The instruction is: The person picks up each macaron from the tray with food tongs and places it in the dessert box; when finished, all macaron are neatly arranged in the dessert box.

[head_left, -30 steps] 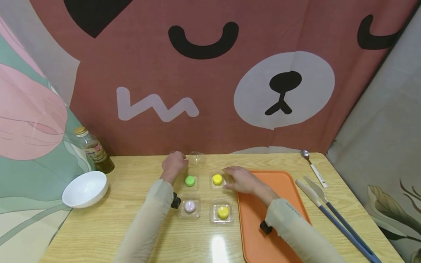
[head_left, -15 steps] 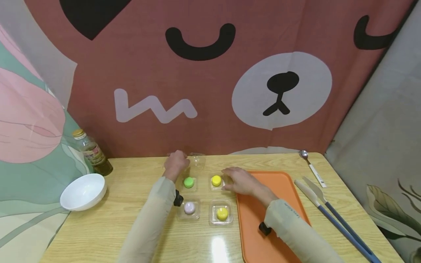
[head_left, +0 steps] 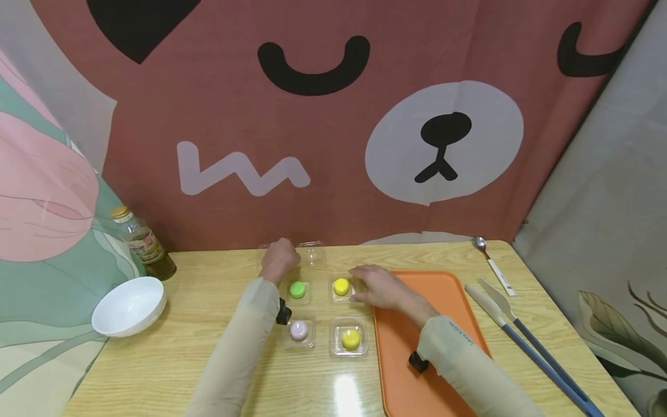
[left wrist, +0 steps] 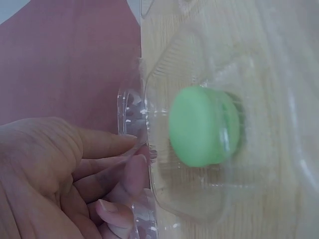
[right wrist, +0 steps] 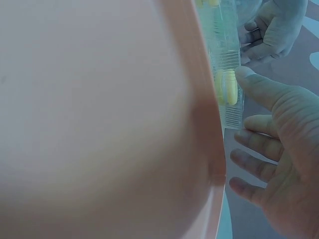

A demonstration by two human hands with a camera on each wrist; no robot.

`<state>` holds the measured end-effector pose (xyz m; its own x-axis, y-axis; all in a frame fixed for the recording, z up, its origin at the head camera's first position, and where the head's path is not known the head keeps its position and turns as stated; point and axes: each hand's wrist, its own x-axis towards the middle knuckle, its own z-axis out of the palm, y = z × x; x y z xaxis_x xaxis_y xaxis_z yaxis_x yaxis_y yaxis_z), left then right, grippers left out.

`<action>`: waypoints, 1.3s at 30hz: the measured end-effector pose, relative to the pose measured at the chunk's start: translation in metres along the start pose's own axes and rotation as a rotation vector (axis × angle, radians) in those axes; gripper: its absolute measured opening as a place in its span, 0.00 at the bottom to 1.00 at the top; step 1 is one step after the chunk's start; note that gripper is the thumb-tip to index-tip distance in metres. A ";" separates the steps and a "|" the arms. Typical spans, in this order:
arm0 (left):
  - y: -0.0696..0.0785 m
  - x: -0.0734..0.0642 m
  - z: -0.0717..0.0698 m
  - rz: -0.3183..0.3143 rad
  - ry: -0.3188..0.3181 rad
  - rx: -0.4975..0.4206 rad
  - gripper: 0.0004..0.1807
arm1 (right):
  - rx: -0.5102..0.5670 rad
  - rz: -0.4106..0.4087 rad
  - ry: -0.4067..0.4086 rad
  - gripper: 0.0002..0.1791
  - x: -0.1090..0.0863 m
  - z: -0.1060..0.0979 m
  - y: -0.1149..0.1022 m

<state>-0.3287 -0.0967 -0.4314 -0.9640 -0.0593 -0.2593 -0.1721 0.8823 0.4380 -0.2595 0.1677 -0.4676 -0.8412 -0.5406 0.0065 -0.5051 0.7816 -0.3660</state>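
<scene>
In the head view my left hand (head_left: 279, 259) is behind the green macaron (head_left: 297, 289), which sits in a clear plastic box (head_left: 306, 297). The left wrist view has my left thumb and fingers (left wrist: 107, 144) pinching the clear plastic edge (left wrist: 130, 112) beside that box. My right hand (head_left: 383, 286) has its fingers spread at the right side of another clear box holding a yellow macaron (head_left: 341, 286). Its thumb (right wrist: 259, 87) is close to that box in the right wrist view; whether it touches I cannot tell. Nearer are boxes with a lilac macaron (head_left: 299, 330) and a yellow one (head_left: 351, 339).
An orange tray (head_left: 417, 370) lies under my right forearm. Farther right are a blue-handled pair of tongs (head_left: 542, 353) and a spoon (head_left: 494, 266). A white bowl (head_left: 129, 307) and a bottle (head_left: 148, 249) stand left. A clear plastic lid (head_left: 312, 253) is at the back edge.
The head view has shifted slightly. My left hand has moved a little to the right relative to the boxes; my right hand stays by the yellow macaron's box.
</scene>
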 end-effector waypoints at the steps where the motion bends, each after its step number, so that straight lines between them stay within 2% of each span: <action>1: 0.001 0.000 -0.001 0.000 0.001 -0.002 0.22 | 0.001 0.000 0.002 0.39 0.000 0.000 0.000; 10: 0.008 0.004 -0.003 -0.032 -0.044 -0.030 0.24 | 0.017 0.009 -0.008 0.39 -0.001 -0.001 -0.001; 13: 0.009 0.004 -0.002 -0.022 -0.056 -0.026 0.23 | 0.017 0.017 -0.012 0.40 -0.001 -0.001 -0.002; 19: 0.011 0.006 0.000 -0.002 -0.047 -0.028 0.21 | 0.012 0.014 -0.003 0.39 -0.001 0.000 -0.001; 24: 0.014 0.005 -0.004 0.007 -0.027 -0.077 0.18 | 0.012 0.008 0.000 0.39 0.000 -0.001 -0.001; 27: 0.016 -0.001 -0.011 0.049 -0.006 -0.126 0.13 | 0.006 0.007 -0.002 0.39 0.001 -0.002 -0.002; 30: 0.018 -0.008 -0.020 0.108 -0.007 -0.212 0.06 | 0.010 0.000 -0.008 0.39 0.001 -0.003 -0.002; 35: 0.024 -0.023 -0.029 0.174 -0.061 -0.327 0.13 | 0.072 -0.008 0.029 0.38 -0.002 -0.009 -0.002; 39: 0.029 -0.037 -0.032 0.197 -0.075 -0.388 0.13 | 0.215 0.024 0.112 0.33 -0.002 -0.018 -0.001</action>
<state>-0.3045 -0.0837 -0.3813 -0.9710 0.1394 -0.1942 -0.0637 0.6320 0.7724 -0.2609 0.1733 -0.4500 -0.8749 -0.4751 0.0940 -0.4417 0.7032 -0.5572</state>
